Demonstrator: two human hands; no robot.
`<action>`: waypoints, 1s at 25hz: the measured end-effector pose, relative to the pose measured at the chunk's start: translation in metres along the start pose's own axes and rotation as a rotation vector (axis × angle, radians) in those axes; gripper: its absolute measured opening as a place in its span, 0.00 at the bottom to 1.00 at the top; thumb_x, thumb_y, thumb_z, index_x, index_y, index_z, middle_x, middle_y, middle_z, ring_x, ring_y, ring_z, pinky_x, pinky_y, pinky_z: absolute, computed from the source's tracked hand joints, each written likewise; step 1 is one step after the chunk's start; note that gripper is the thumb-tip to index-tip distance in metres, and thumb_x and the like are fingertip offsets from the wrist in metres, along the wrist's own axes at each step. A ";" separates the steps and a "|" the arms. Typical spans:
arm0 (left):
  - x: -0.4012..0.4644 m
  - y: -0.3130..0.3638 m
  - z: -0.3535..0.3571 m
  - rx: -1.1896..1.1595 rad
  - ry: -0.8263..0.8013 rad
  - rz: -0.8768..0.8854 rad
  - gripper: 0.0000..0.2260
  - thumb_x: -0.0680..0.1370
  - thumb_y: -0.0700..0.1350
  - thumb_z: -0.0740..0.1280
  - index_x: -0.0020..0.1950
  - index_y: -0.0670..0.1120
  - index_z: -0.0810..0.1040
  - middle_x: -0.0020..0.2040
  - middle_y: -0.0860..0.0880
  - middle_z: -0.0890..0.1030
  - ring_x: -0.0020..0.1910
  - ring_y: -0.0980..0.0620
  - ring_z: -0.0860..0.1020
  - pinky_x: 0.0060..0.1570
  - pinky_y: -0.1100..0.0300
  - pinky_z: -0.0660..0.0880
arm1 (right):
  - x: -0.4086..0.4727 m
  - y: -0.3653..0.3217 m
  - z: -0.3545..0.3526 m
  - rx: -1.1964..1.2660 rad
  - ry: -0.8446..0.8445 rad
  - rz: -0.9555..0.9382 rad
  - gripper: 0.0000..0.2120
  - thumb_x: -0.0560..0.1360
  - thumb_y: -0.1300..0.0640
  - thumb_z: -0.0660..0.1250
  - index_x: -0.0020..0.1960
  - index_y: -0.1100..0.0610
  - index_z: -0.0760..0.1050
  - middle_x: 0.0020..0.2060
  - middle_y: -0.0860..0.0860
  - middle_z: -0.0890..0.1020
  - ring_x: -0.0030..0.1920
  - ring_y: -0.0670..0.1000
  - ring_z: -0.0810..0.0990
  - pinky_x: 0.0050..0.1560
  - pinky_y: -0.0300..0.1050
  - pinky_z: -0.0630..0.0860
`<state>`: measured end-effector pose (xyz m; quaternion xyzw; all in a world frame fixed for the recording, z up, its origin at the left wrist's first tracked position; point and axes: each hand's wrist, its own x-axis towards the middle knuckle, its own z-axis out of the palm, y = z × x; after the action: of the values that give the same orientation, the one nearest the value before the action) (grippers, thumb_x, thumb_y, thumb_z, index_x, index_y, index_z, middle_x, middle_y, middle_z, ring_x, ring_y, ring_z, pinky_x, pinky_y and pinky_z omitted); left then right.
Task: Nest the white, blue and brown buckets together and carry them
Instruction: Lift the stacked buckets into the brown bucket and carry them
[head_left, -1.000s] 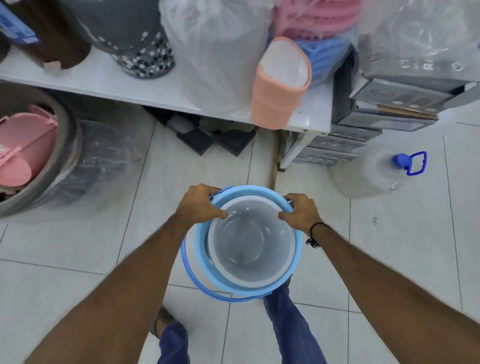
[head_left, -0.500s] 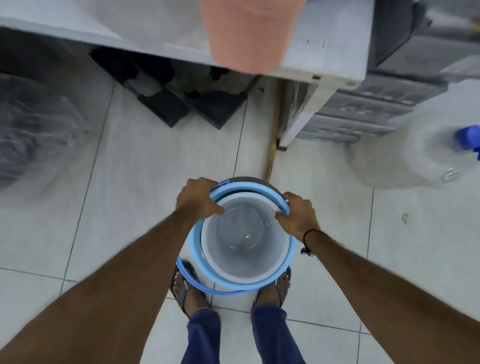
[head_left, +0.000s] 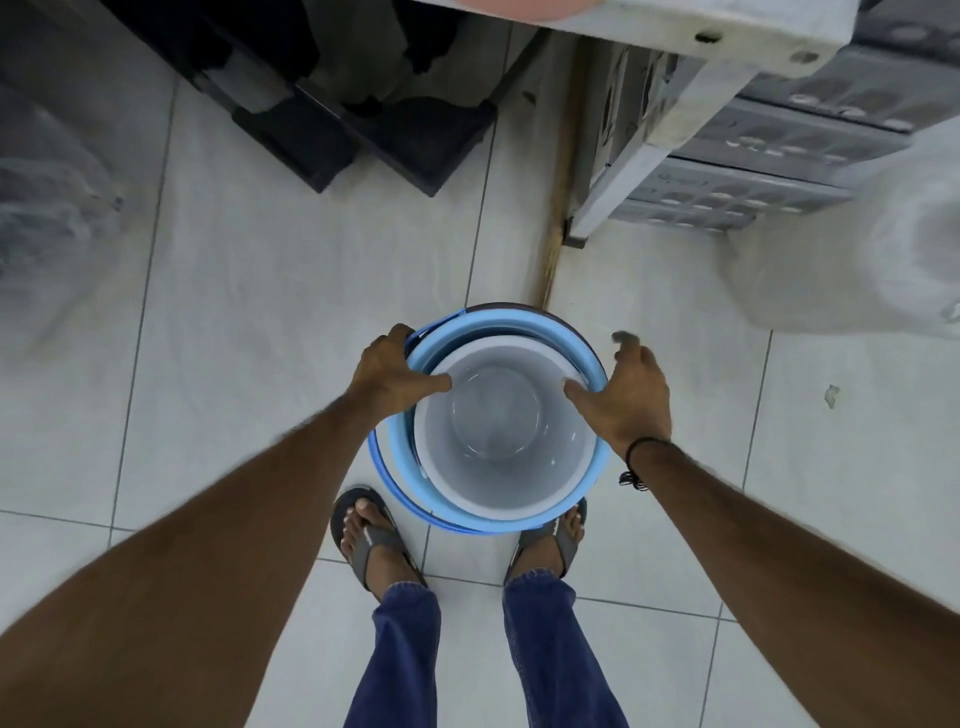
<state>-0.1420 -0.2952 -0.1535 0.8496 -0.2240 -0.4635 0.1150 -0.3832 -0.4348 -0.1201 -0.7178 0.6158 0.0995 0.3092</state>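
The white bucket (head_left: 498, 415) sits inside the blue bucket (head_left: 397, 462), and a thin dark arc of the brown bucket (head_left: 563, 321) shows beyond the blue rim, so the blue one seems to be going into it or already seated. The stack stands between the two hands, just ahead of the person's sandalled feet (head_left: 371, 535).

The left hand (head_left: 392, 371) clamps the rims, thumb inside the white wall and fingers outside. The right hand (head_left: 626, 397) is spread, thumb on the rim, fingers apart and off the wall; it grips nothing.

Empty thin plastic like this is probably light and slightly flexible, with smooth walls that slide easily. The rolled rims give the surest hold, pinched at opposite sides. The blue handle (head_left: 415, 512), hanging at the near side, would carry only the inner two.
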 end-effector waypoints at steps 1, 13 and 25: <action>0.001 -0.001 -0.002 0.000 -0.012 -0.012 0.26 0.61 0.57 0.81 0.52 0.50 0.74 0.48 0.48 0.81 0.42 0.49 0.79 0.37 0.59 0.74 | 0.002 0.005 0.001 0.001 -0.117 0.056 0.33 0.68 0.43 0.76 0.67 0.54 0.70 0.56 0.55 0.80 0.50 0.56 0.79 0.50 0.48 0.78; -0.188 -0.013 -0.151 -0.427 0.120 -0.231 0.34 0.50 0.64 0.84 0.50 0.54 0.78 0.44 0.51 0.81 0.40 0.55 0.82 0.31 0.63 0.76 | -0.125 -0.116 -0.100 0.170 -0.167 -0.010 0.16 0.69 0.38 0.72 0.41 0.51 0.80 0.36 0.53 0.83 0.39 0.55 0.81 0.38 0.45 0.75; -0.453 0.045 -0.574 -0.326 0.371 -0.025 0.30 0.51 0.68 0.79 0.37 0.45 0.84 0.31 0.51 0.86 0.25 0.57 0.82 0.26 0.66 0.77 | -0.313 -0.462 -0.359 0.132 -0.033 -0.403 0.26 0.61 0.32 0.75 0.38 0.55 0.82 0.33 0.53 0.82 0.42 0.57 0.83 0.36 0.42 0.71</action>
<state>0.1139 -0.1206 0.5103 0.8930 -0.1108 -0.3310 0.2842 -0.1009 -0.3576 0.4753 -0.8030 0.4597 0.0067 0.3792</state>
